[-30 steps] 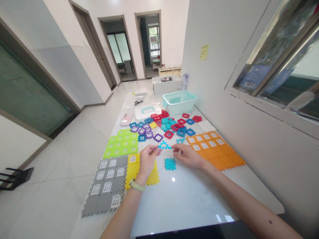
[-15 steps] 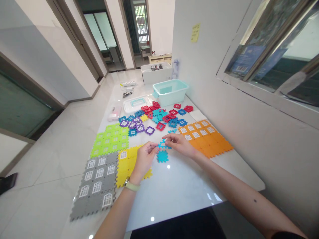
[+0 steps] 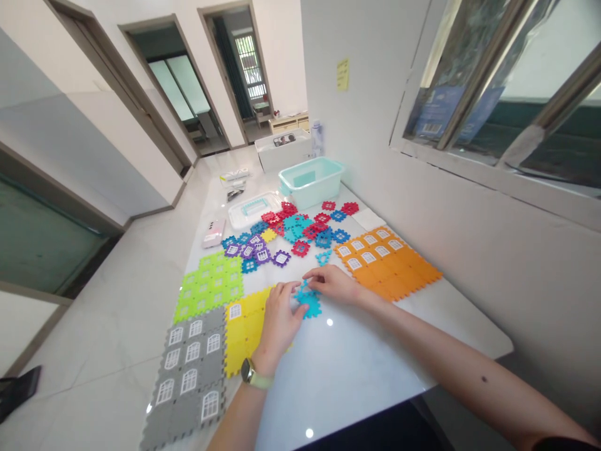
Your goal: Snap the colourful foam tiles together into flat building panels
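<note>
My left hand and my right hand meet over a cyan triangular lattice piece, with the fingertips of both at its edges. It lies against a cyan square foam tile, partly covering the tile's top. A second small cyan lattice piece rests beyond my right hand. Under my left palm's side is a yellow interlocking foam panel, partly hidden by that hand. An orange panel with white windows lies to the right of my right hand.
A grey windowed panel and a lime green panel lie on the white table. Red, blue, purple and cyan pieces are heaped beyond. A teal tub, clear tray, phone and white box stand farther back.
My hands have lowered the cyan triangular piece from above the table onto the cyan square tile. The view has swung slightly, shifting the table's contents within the picture.
</note>
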Tool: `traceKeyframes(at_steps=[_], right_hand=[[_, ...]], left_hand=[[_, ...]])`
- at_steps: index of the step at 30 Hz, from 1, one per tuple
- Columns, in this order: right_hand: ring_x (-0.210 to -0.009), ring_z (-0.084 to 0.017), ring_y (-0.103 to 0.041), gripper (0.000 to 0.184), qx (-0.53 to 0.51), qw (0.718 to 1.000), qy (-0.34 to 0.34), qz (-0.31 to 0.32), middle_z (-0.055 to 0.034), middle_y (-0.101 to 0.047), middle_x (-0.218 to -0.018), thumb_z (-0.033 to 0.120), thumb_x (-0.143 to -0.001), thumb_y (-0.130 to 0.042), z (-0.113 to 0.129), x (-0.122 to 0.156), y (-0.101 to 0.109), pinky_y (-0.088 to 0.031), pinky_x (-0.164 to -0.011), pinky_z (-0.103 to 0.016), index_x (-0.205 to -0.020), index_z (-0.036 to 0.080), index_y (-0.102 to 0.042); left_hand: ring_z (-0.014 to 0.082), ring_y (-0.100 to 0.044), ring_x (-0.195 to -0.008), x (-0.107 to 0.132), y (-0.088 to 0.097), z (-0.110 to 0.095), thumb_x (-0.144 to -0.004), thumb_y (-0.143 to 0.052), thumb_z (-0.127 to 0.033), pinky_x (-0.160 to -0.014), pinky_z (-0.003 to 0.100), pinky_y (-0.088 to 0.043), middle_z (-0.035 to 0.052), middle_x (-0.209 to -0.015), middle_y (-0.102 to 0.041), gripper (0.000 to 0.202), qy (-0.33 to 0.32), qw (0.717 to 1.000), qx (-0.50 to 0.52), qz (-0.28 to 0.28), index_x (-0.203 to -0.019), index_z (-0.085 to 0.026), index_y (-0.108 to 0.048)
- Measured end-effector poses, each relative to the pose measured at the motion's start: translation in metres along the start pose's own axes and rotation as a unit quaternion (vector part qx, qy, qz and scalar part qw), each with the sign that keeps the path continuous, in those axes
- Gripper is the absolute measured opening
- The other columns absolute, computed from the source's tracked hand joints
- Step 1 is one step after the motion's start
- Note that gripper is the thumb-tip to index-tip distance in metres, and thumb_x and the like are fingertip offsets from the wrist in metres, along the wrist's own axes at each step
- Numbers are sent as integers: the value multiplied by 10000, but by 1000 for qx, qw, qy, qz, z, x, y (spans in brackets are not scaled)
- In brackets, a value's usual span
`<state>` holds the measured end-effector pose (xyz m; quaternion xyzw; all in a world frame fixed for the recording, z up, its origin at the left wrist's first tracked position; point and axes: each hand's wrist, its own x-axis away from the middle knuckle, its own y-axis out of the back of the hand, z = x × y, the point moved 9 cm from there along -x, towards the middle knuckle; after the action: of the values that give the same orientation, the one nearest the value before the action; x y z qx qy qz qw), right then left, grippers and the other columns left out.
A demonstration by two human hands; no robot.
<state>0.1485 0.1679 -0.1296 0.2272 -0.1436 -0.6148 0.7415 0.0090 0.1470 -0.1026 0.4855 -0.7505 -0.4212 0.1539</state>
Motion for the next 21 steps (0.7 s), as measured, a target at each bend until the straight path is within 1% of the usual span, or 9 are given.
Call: traceKeyframes(at_steps=[6,11,14,18,21], right_hand=[[-666,-147,-647,300,21,1000,-3,7,-35,-739,-763,171,-826,-568,0,0,-2,-451,-635,-231,-1069,147,-742],[-665,-143,-642,303,33,999,-12,12,-31,-736,-766,149,-812,-581,-1,-1,-3,-448,-636,-228,-1076,149,-731],[-666,-140,-620,288,76,997,3,17,-37,-719,-787,141,-808,-597,3,-1,-2,-441,-646,-233,-1061,157,-736],[-763,-167,-620,228,157,987,34,24,-64,-684,-872,162,-804,-650,10,-2,-5,-448,-725,-259,-1000,180,-765],[-802,-177,-628,233,166,985,40,36,-68,-673,-902,185,-823,-661,12,-1,-6,-459,-760,-267,-1034,185,-759]], left_hand=[[251,-543,-1078,4,-8,-7,-682,-849,-251,-942,401,-447,37,-1144,-551,610,-31,998,-28,56,-1234,-277,-591],[253,-549,-1076,4,-8,-8,-675,-866,-300,-938,415,-443,30,-1156,-561,626,-49,995,-61,64,-1245,-311,-607],[247,-561,-1053,4,-7,-11,-689,-860,-317,-919,403,-450,32,-1142,-585,556,-62,993,-66,70,-1201,-302,-643],[255,-562,-1052,4,-6,-15,-698,-852,-368,-916,407,-438,25,-1115,-619,432,-69,988,-104,89,-1099,-301,-705],[264,-554,-1068,5,-5,-19,-718,-832,-407,-901,415,-427,18,-1117,-625,389,-69,984,-137,96,-1081,-330,-714]])
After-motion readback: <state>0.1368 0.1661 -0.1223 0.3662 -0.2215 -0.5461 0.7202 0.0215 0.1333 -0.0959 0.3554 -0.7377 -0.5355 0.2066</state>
